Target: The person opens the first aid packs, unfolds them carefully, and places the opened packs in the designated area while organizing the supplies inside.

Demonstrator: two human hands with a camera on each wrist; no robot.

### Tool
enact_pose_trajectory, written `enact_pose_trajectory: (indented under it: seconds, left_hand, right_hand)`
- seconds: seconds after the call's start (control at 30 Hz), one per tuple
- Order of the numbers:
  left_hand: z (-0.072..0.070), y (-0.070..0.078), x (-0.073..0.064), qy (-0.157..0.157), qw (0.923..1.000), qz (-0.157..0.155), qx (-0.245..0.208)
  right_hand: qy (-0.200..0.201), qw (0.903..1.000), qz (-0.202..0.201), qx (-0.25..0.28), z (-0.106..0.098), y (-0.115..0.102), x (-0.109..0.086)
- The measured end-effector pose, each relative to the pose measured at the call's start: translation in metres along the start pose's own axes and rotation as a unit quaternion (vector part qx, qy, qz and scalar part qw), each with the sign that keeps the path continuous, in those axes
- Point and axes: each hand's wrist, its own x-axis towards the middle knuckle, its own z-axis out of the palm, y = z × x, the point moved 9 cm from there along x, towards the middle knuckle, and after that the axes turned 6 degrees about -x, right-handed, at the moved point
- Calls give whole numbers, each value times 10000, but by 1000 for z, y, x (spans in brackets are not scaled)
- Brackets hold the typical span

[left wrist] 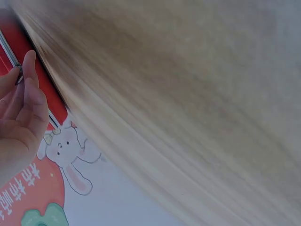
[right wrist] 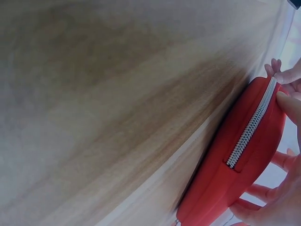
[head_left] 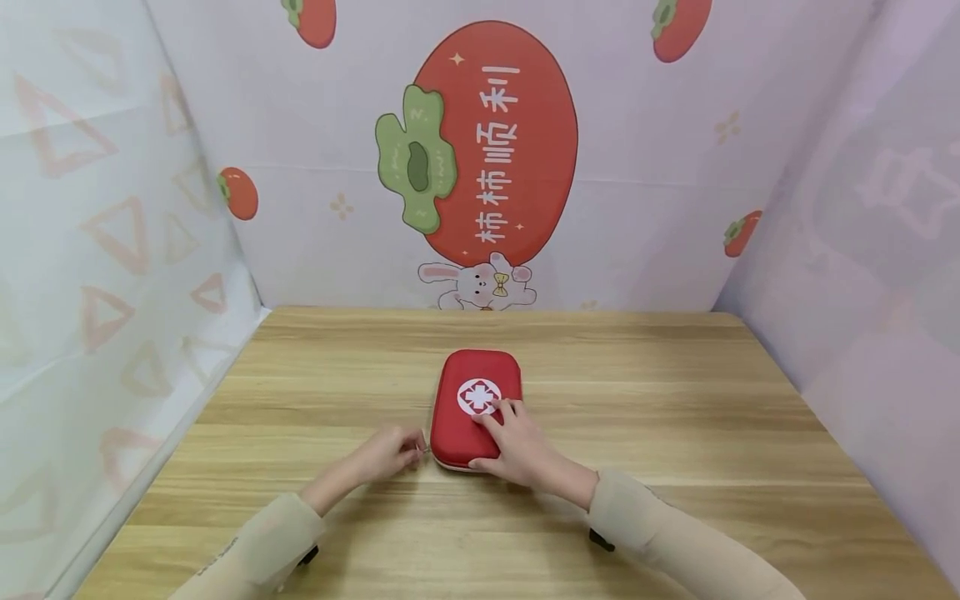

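A red zippered first-aid case (head_left: pixel 457 429) with a white cross emblem lies flat on the wooden table. At its front left corner my left hand (head_left: pixel 393 452) pinches the small metal zipper pull (left wrist: pixel 19 75) between thumb and fingers. The silver zipper (right wrist: pixel 251 125) runs along the side of the case, its teeth together in the right wrist view. My right hand (head_left: pixel 522 446) holds the case by its front right part, fingers spread over the lid and thumb at the front edge. The palm hides part of the lid.
The wooden table (head_left: pixel 637 392) reaches back to a printed wall cloth (head_left: pixel 630 233) with persimmons and a rabbit. White patterned cloths hang at the left (head_left: pixel 67 250) and right (head_left: pixel 862 275) sides. Both sleeves are beige.
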Motion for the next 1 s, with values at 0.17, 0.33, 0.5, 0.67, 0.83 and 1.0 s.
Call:
enact_pose_trajectory:
  seconds: [0.17, 0.33, 0.5, 0.67, 0.83, 1.0]
  left_hand:
    - [8, 6, -4, -142, 9998, -24, 125]
    - [14, 12, -5, -246, 9997, -28, 30]
    - [20, 19, -6, -262, 9996, -14, -103]
    - [17, 20, -8, 49, 9996, -167, 236]
    - [11, 18, -10, 232, 9973, -265, 650]
    - [2, 11, -10, 411, 9927, -361, 1079]
  right_hand:
    - [36, 10000, 9, -2, 0, 1, -1]
    - [-24, 10000, 4, -68, -1, 0, -1]
    - [-5, 9998, 16, -185, -1, -1, -1]
    - [-12, 10000, 11, -96, -1, 1, 0]
    - [-191, 9997, -127, -52, 0, 3, -3]
    - [-192, 9990, -408, -6, -5, 2, -11]
